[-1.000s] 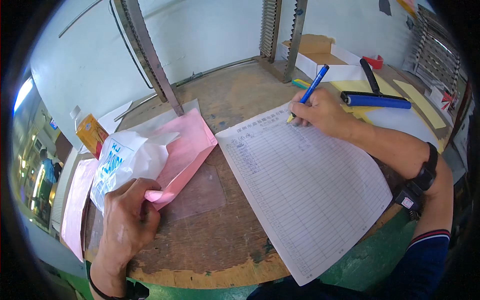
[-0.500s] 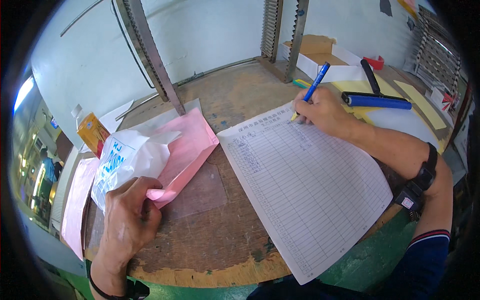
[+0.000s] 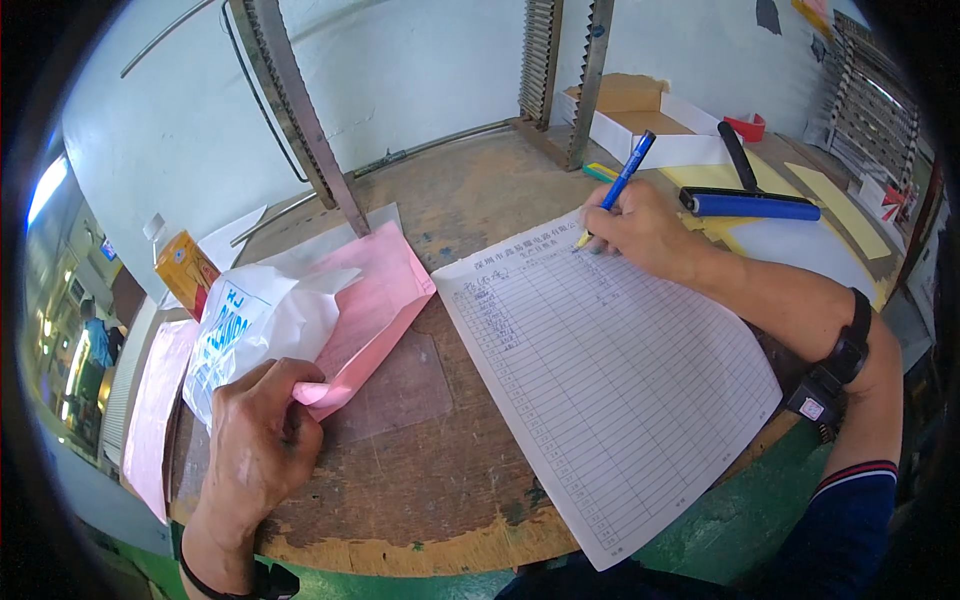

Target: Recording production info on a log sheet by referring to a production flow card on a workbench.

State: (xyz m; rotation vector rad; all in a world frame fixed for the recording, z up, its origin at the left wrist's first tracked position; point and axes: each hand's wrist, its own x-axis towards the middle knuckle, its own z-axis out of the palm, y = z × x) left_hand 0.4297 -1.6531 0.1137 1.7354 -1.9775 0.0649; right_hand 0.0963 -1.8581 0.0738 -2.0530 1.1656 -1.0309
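My right hand (image 3: 640, 232) grips a blue pen (image 3: 630, 168), its tip at the upper part of a ruled paper form (image 3: 620, 390). Handwriting fills some of the form's upper rows, and its near corner hangs past the table's front edge. On the left, my left hand (image 3: 262, 420) is closed on the near corner of a sheet of pink paper (image 3: 375, 300), which curls up along its right side. A white plastic bag (image 3: 265, 315) with blue print lies crumpled over the pink paper's left part, close to my left knuckles.
The worn wooden table (image 3: 430, 490) carries a blue roller (image 3: 755, 206) with a black handle and an open white box (image 3: 660, 130) at the back right. Upright toothed metal racks (image 3: 300, 100) rise at the back. A small orange carton (image 3: 186, 268) stands at left.
The pen and my right hand have shifted slightly left and down over the form. My left hand keeps its hold on the pink paper.
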